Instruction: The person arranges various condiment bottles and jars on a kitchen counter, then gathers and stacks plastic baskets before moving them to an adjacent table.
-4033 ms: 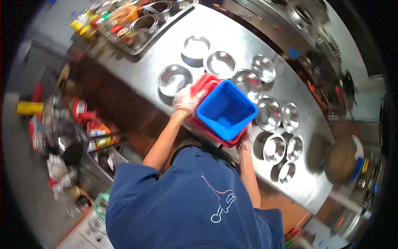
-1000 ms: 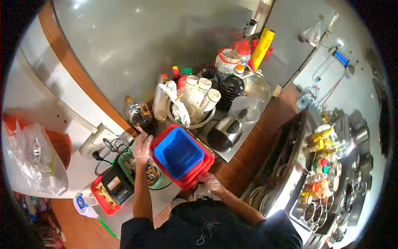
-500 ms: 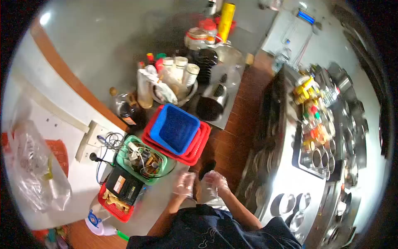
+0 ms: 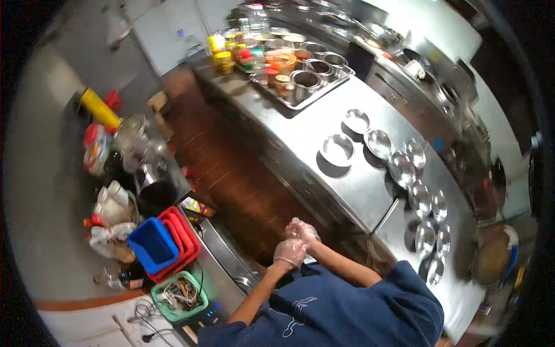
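Thin clear plastic gloves cover both of my hands. My left hand is closed, with its back toward me and its fingertips hidden against my right hand. The fingers of my right hand are curled and look closed, just above and beside the left. The two hands touch in front of my dark blue shirt, over the gap between the counters. Whether either hand pinches a bit of glove is too blurred to see.
Several metal bowls stand on the steel counter at right. Behind them is a tray with metal cups and jars. At left are a blue basket, red baskets, a green basket of cables, bottles and a dark-fronted pot.
My view has swung right, bringing the bowls and steel counter toward the middle. My gloved hands, apart before, have come together and now touch.
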Demonstrator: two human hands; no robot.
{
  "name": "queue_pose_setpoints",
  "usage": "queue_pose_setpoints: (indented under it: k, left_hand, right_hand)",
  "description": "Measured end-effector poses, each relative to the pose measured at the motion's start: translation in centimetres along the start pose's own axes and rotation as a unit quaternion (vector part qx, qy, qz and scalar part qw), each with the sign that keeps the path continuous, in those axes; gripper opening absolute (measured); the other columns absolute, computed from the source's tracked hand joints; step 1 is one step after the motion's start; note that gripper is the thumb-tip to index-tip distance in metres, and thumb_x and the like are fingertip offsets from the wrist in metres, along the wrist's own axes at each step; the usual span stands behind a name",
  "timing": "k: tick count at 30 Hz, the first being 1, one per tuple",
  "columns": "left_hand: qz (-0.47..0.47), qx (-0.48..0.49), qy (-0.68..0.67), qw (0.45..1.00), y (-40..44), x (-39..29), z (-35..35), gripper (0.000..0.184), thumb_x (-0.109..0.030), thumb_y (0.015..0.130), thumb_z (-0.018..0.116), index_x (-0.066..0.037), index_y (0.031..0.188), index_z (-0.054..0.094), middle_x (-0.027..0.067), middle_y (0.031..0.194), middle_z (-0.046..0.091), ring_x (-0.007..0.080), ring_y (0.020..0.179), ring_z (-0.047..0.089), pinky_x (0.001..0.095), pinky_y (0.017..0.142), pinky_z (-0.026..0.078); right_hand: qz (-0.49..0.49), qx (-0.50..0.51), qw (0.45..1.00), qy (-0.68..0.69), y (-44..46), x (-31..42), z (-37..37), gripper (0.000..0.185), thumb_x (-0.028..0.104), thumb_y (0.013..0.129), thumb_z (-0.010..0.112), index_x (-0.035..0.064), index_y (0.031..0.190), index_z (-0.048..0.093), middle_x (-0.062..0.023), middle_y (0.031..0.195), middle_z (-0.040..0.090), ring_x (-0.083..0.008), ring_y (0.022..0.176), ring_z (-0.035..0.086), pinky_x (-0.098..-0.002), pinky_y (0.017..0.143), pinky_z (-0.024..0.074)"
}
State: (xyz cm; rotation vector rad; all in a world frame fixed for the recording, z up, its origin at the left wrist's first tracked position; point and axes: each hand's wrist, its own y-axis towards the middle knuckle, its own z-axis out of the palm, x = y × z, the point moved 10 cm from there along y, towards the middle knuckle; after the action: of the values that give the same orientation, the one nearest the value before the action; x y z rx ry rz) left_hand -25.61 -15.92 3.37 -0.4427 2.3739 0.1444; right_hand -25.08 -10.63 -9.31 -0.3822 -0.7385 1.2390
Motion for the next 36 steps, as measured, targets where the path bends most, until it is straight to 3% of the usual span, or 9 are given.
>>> queue_pose_setpoints:
  k: [6, 9, 12, 13, 16, 18, 22, 29, 36]
  left_hand:
    - [0.103, 0.150, 0.021, 0.983, 0.9, -8.0, 6.1, 0.031, -0.032, 0.093, 0.055, -0.005, 0.087, 0.068, 0.0203, 0.080, 0.066, 0.0404, 0.073, 0.063, 0.0504, 0.067, 0.050]
    - [0.238, 0.090, -0.097, 0.962, 0.5, -15.3, 8.3, 0.031, -0.031, 0.093, 0.055, -0.004, 0.081, 0.066, 0.0200, 0.076, 0.065, 0.0413, 0.069, 0.061, 0.0512, 0.064, 0.048]
    - [0.214, 0.180, -0.135, 0.951, -0.3, -21.1, 13.4, 0.029, -0.029, 0.092, 0.057, -0.003, 0.080, 0.066, 0.0194, 0.074, 0.063, 0.0415, 0.066, 0.059, 0.0497, 0.061, 0.048]
    - [0.248, 0.164, -0.112, 0.948, -0.7, -23.6, 13.8, 0.027, -0.027, 0.090, 0.060, -0.003, 0.078, 0.065, 0.0190, 0.072, 0.062, 0.0410, 0.064, 0.059, 0.0486, 0.059, 0.047]
    - [0.343, 0.149, -0.101, 0.922, -1.7, -30.5, 15.1, 0.026, -0.025, 0.088, 0.061, -0.004, 0.074, 0.062, 0.0174, 0.071, 0.062, 0.0391, 0.065, 0.060, 0.0480, 0.060, 0.047]
    - [0.400, 0.093, -0.189, 0.892, -1.5, -38.1, 9.5, 0.022, -0.020, 0.086, 0.062, -0.004, 0.072, 0.060, 0.0141, 0.069, 0.059, 0.0340, 0.064, 0.060, 0.0444, 0.060, 0.048]
    - [0.366, 0.106, -0.210, 0.901, -8.6, -43.9, 10.6, 0.021, -0.020, 0.084, 0.063, -0.002, 0.074, 0.061, 0.0136, 0.070, 0.059, 0.0322, 0.065, 0.060, 0.0426, 0.061, 0.048]
    - [0.403, 0.134, -0.189, 0.886, -6.5, -46.8, 0.7, 0.020, -0.019, 0.081, 0.065, 0.001, 0.079, 0.063, 0.0124, 0.074, 0.060, 0.0279, 0.068, 0.061, 0.0385, 0.062, 0.049]
    - [0.481, 0.193, -0.212, 0.828, 1.0, -51.3, -6.5, 0.024, -0.019, 0.078, 0.066, 0.004, 0.084, 0.065, 0.0112, 0.078, 0.062, 0.0236, 0.070, 0.062, 0.0343, 0.064, 0.051]
  right_hand:
    - [-0.096, -0.100, 0.990, 0.006, -6.4, 5.3, -6.6, 0.011, 0.023, 0.094, 0.062, 0.0163, 0.096, 0.054, 0.0014, 0.076, 0.052, -0.0107, 0.062, 0.047, -0.0254, 0.053, 0.0412]
    - [-0.112, 0.009, 0.993, 0.037, -9.6, 8.1, -10.3, 0.048, 0.025, 0.093, 0.067, 0.0202, 0.136, 0.048, -0.0002, 0.108, 0.057, -0.0148, 0.086, 0.055, -0.0341, 0.071, 0.0499]
    - [-0.163, 0.002, 0.986, 0.040, -16.4, 12.3, -14.4, 0.061, 0.027, 0.093, 0.067, 0.0190, 0.147, 0.039, -0.0017, 0.125, 0.053, -0.0154, 0.100, 0.053, -0.0340, 0.079, 0.0505]
    - [-0.188, 0.001, 0.982, -0.027, -18.9, 13.7, -15.3, 0.062, 0.038, 0.094, 0.059, 0.0167, 0.148, 0.038, -0.0052, 0.143, 0.044, -0.0203, 0.121, 0.045, -0.0364, 0.089, 0.0475]
    - [-0.220, 0.036, 0.975, 0.003, -22.0, 15.8, -21.1, 0.057, 0.039, 0.094, 0.060, 0.0128, 0.143, 0.045, -0.0084, 0.133, 0.056, -0.0205, 0.112, 0.054, -0.0359, 0.088, 0.0497]
    - [-0.250, -0.049, 0.967, -0.014, -25.1, 17.2, -24.8, 0.045, 0.037, 0.096, 0.057, 0.0075, 0.130, 0.055, -0.0095, 0.113, 0.066, -0.0176, 0.091, 0.062, -0.0326, 0.077, 0.0534]
    - [-0.215, -0.107, 0.970, 0.043, -30.6, 17.9, -30.0, 0.034, 0.031, 0.096, 0.059, 0.0061, 0.120, 0.061, -0.0090, 0.104, 0.068, -0.0169, 0.085, 0.063, -0.0321, 0.073, 0.0530]
    - [-0.213, -0.234, 0.949, 0.006, -33.8, 17.9, -36.2, 0.039, 0.035, 0.096, 0.059, 0.0045, 0.121, 0.060, -0.0086, 0.102, 0.067, -0.0167, 0.082, 0.062, -0.0321, 0.073, 0.0516]
    - [-0.225, -0.231, 0.946, 0.036, -32.1, 19.4, -34.2, 0.038, 0.033, 0.099, 0.055, 0.0033, 0.121, 0.059, -0.0094, 0.105, 0.066, -0.0163, 0.084, 0.062, -0.0311, 0.076, 0.0523]
